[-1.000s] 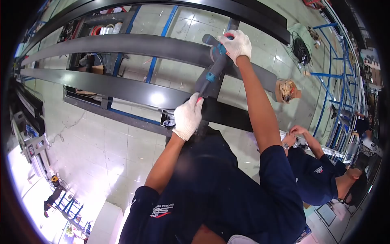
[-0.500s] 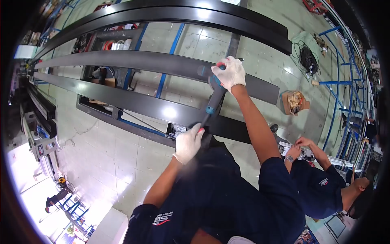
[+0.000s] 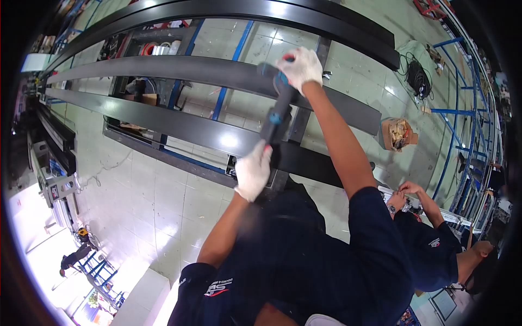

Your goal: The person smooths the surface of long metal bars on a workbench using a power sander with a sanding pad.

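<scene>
A teal and black power tool (image 3: 276, 117), its exact kind blurred, lies slantwise across two dark flat metal bars. My right hand (image 3: 302, 66), in a white glove, is wrapped round its far end above the farther bar (image 3: 185, 69). At the tool's near end, above the nearer bar (image 3: 190, 126), my gloved left hand (image 3: 253, 175) closes round it. Whether the tool touches either bar cannot be made out. The palms hide parts of both grips.
Another long dark bar (image 3: 337, 30) spans the far side. A cardboard box (image 3: 398, 134) of scraps and a coiled black cable (image 3: 417, 79) lie on the floor at right. A co-worker's hands (image 3: 399, 200) are at the lower right. Blue racks (image 3: 454, 111) stand beyond.
Both hands and the tool have shifted away from my body and slightly left, with the grip kept. The view has also moved a little.
</scene>
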The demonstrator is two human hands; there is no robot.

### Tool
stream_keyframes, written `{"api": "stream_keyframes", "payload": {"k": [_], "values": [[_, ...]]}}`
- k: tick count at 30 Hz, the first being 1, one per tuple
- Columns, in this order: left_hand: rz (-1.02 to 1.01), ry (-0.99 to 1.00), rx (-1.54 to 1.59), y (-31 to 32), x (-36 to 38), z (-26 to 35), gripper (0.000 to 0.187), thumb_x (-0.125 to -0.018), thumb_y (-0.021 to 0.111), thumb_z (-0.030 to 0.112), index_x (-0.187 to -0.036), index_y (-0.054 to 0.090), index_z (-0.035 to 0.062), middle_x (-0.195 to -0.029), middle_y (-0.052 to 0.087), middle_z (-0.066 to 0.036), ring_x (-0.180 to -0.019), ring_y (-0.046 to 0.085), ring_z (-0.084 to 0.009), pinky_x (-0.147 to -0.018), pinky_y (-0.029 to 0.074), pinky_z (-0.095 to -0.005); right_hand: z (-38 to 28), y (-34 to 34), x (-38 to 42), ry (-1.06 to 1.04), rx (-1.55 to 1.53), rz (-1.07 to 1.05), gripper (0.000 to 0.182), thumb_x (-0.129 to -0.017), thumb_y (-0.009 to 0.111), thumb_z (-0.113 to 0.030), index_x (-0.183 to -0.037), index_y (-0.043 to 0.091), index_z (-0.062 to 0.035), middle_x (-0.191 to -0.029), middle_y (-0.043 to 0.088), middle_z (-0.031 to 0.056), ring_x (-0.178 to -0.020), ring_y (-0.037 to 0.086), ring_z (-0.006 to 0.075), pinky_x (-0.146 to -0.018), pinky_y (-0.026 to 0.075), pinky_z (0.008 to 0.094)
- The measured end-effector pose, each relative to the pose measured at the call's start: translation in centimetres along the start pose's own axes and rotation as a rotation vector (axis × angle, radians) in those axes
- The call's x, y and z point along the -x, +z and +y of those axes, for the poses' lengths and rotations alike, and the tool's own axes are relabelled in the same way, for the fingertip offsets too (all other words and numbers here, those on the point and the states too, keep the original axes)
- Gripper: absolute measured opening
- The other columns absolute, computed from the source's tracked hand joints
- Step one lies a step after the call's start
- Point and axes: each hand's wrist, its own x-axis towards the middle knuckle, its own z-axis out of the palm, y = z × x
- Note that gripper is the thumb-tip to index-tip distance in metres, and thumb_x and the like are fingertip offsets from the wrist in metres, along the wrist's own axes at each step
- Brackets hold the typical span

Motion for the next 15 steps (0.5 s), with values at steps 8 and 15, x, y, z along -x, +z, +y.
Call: {"api": "stream_keyframes", "payload": {"k": [8,15], "values": [[-0.055,0.098,-0.062,-0.8,3.9,-2.2,0.029,-0.112,0.070,0.031,-0.129,0.078,0.0090,-0.085,0.077,-0.023,-0.078,0.078,-0.0432,-0.068,0.060,-0.0526,1.6,2.0,4.3,-0.051,0.061,-0.024,0.031,-0.092,0.079,-0.050,-0.099,0.088,-0.0210,-0.127,0.074,0.0106,-0.126,0.064,0.0353,-0.113,0.054,0.0460],[-0.213,0.078,-0.072,-2.0,1.2,0.6,0.032,-0.112,0.069,0.030,-0.131,0.077,0.0049,-0.092,0.078,-0.025,-0.086,0.078,-0.0460,-0.073,0.061,-0.0530,3.1,0.8,2.6,-0.055,0.091,0.057,0.030,-0.090,0.077,-0.049,-0.098,0.088,-0.0215,-0.124,0.075,0.0103,-0.126,0.065,0.0355,-0.110,0.057,0.0457]]}}
